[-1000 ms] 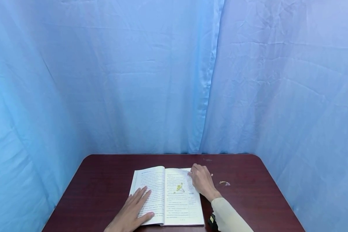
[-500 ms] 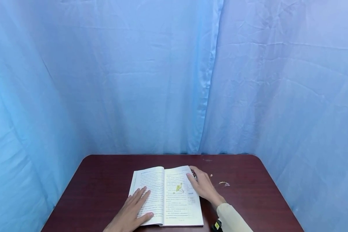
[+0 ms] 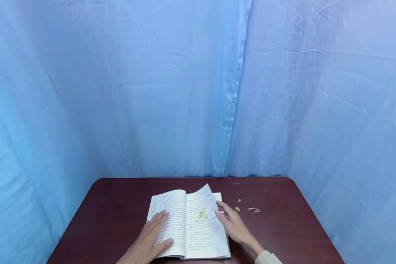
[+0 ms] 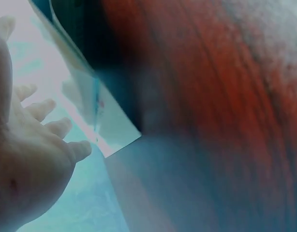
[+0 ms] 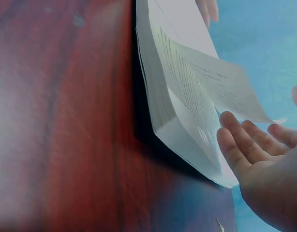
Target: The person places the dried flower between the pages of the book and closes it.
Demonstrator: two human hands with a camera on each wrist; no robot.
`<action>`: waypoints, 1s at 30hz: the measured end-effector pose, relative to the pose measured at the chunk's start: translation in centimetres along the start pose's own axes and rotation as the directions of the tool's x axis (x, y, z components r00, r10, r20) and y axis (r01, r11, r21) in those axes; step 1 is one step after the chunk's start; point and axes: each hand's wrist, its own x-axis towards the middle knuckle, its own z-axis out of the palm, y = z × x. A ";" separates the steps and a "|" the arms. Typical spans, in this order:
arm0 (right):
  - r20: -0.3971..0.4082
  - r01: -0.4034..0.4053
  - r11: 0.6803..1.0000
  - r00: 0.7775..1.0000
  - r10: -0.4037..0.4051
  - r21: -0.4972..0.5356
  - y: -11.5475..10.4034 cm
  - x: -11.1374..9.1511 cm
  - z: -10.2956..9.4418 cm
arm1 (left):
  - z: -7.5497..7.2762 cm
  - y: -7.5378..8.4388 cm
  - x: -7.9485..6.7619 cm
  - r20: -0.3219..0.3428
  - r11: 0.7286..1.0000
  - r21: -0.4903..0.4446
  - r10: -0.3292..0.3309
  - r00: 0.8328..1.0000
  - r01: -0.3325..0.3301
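Note:
An open book (image 3: 171, 234) of printed text lies on the table. My left hand (image 3: 148, 238) rests on its left page with fingers straight; in the left wrist view the same hand (image 4: 32, 140) lies near the book's corner (image 4: 119, 137). My right hand (image 3: 234, 225) is at the outer edge of the right page, thumb and fingertips around a raised leaf (image 3: 206, 194). In the right wrist view, the fingers (image 5: 247, 142) are extended beside the lifted leaf (image 5: 226, 82), and the thumb stands apart from it. A yellow dried flower sprig (image 3: 202, 213) lies on the right page.
Two small dried flower sprigs lie on the dark red table (image 3: 118, 209), right of the book: one sprig (image 3: 238, 206) close to the right hand, another sprig (image 3: 254, 210) farther right. Blue curtains (image 3: 171, 110) hang behind the table and on both sides.
The right hand has moved from the page's upper right corner down toward me, and the leaf's upper corner has lifted and bent leftward. The left hand has hardly moved.

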 end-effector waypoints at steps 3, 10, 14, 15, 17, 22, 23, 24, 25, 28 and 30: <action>0.014 0.032 0.999 0.999 -0.033 0.041 -0.2 -0.6 0.0 | -0.2 -0.1 0.1 -0.029 1.000 -0.002 0.008 1.000 -0.008; 0.061 0.031 0.991 0.997 -0.039 0.133 -1.1 -1.1 0.6 | -1.5 0.2 0.5 -0.132 0.993 0.029 0.117 0.984 -0.115; 0.097 0.061 0.988 0.992 -0.075 0.142 -1.6 -1.1 0.9 | -2.3 0.9 0.8 -0.131 0.995 0.029 0.100 0.986 -0.097; 0.106 0.071 0.987 0.991 -0.086 0.142 -1.8 -1.1 1.0 | -2.5 1.1 0.8 -0.125 0.996 0.025 0.086 0.988 -0.084; 0.116 0.091 0.985 0.987 -0.108 0.146 -2.1 -1.1 1.1 | -2.7 1.3 0.9 -0.115 0.998 0.025 0.067 0.991 -0.065; 0.119 0.128 0.979 0.982 -0.148 0.161 -2.5 -1.0 1.5 | -3.1 1.7 1.1 -0.113 0.997 0.001 0.072 0.991 -0.072; 0.121 0.135 0.979 0.981 -0.154 0.152 -2.5 -1.1 1.6 | -3.2 1.7 1.2 -0.113 0.997 -0.005 0.075 0.991 -0.076; 0.125 0.143 0.980 0.979 -0.161 0.139 -2.6 -1.1 1.8 | -3.3 1.8 1.2 -0.113 0.997 -0.011 0.080 0.990 -0.081; 0.132 0.149 0.981 0.977 -0.165 0.121 -2.6 -1.1 1.9 | -3.5 1.9 1.2 -0.115 0.996 -0.011 0.089 0.989 -0.091; 0.159 0.168 0.985 0.972 -0.174 0.048 -2.7 -1.3 2.6 | -4.3 2.3 1.1 -0.134 0.995 -0.011 0.093 0.987 -0.096; 0.178 0.192 0.981 0.965 -0.191 0.013 -2.8 -1.4 3.1 | -5.1 2.7 1.1 -0.156 0.995 -0.002 0.097 0.983 -0.098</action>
